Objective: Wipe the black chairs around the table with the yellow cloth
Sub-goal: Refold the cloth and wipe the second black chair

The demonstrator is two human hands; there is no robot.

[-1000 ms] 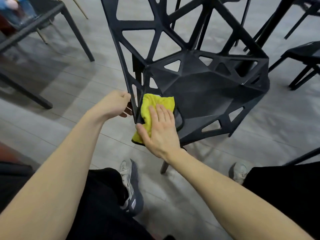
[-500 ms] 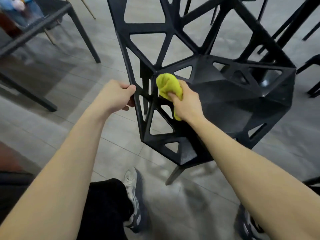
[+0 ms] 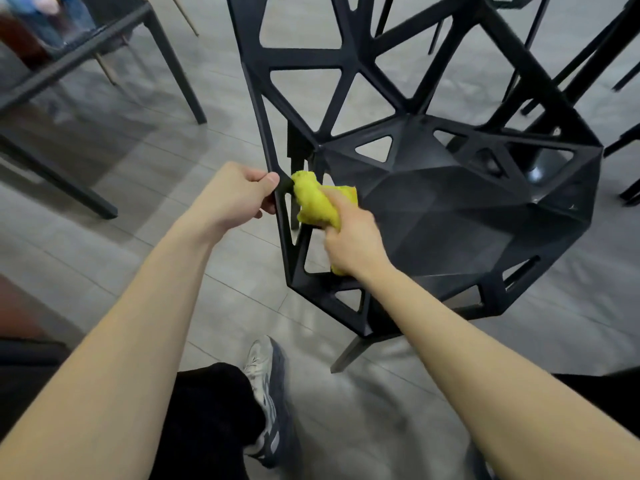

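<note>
On the grey tiled floor (image 3: 104, 237), just ahead of the person's shoe (image 3: 265, 393), stands the black chair (image 3: 450, 209) with its lattice of triangular openings. At its left edge the left hand (image 3: 232, 195) grips a frame strut, and just right of it the right hand (image 3: 349, 237) clutches the bunched yellow cloth (image 3: 313, 199) against the seat's left side.

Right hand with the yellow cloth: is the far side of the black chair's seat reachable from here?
Probably yes. The right hand holds the yellow cloth at the near left edge of the black lattice plastic chair; the seat beyond lies open, nothing on it.
</note>
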